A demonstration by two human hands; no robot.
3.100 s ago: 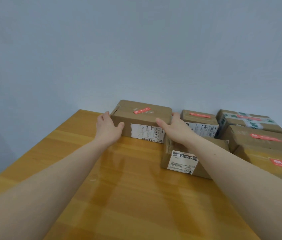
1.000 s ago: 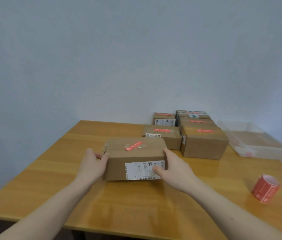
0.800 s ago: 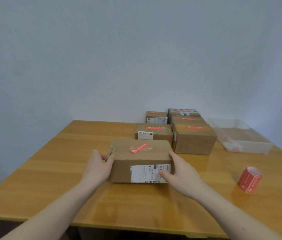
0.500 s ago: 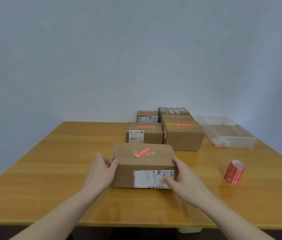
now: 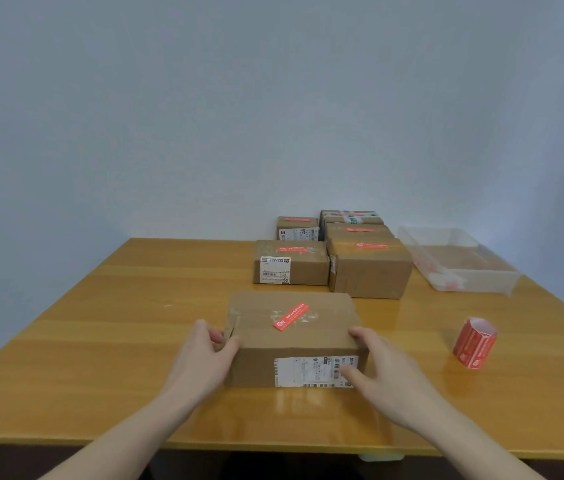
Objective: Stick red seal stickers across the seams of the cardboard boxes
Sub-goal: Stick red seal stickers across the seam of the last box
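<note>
A cardboard box lies on the wooden table near its front edge, with a red seal sticker stuck slantwise across the taped top seam. My left hand grips the box's left end, thumb on the front face and fingers round the side. My right hand holds the right end, thumb on the white shipping label. A roll of red seal stickers stands to the right of the box.
Several sealed cardboard boxes with red stickers on top are grouped at the back of the table. A clear plastic tray holding some sticker scraps stands at the back right. A pale wall rises behind the table.
Both hands have pulled the box from the back of the table toward the front edge. The view has drawn back, bringing the sticker roll and tray into sight.
</note>
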